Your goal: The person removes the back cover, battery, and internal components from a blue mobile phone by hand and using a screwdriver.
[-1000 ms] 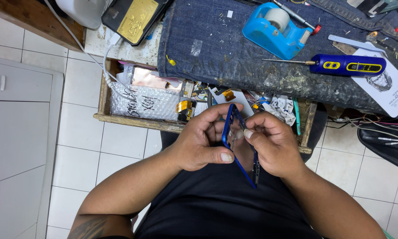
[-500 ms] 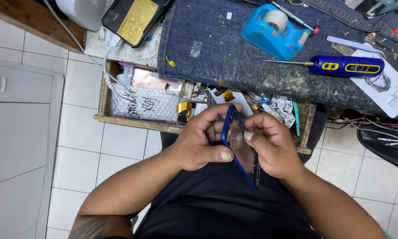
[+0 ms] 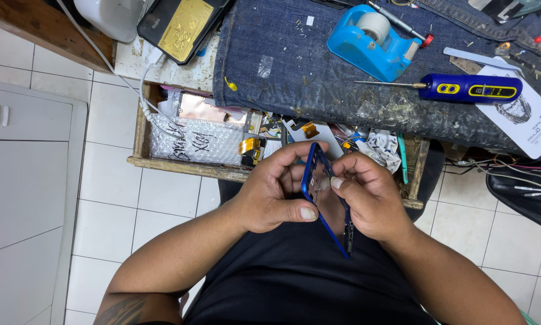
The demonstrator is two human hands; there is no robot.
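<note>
— Holding anything, those hands?

— Both grasp a blue phone frame (image 3: 326,198), kept edge-on above the lap, just below the wooden drawer (image 3: 139,138). The left hand (image 3: 276,192) comes in from seven o'clock, forearm angled up, fingers curled over the frame's top end and the thumb laid flat along its near edge. The right hand (image 3: 369,195) comes in from five o'clock, wrist bent, fingers wrapped behind the frame, with one fingertip pressed on its inner face.

— How does the frame lie?

— Slanted, its top end towards eleven o'clock and its lower end towards five o'clock, where a dark part juts out. Whether the right hand pinches something small against it, I cannot tell.

— And around them?

— At twelve o'clock the worktop (image 3: 180,72) carries a denim cloth (image 3: 294,66). On the cloth, towards one o'clock, sit a blue tape dispenser (image 3: 366,45) and, at two o'clock, a blue electric screwdriver (image 3: 469,90). The open drawer holds a bubble-wrap pouch (image 3: 195,143) at ten o'clock from the hands.
</note>
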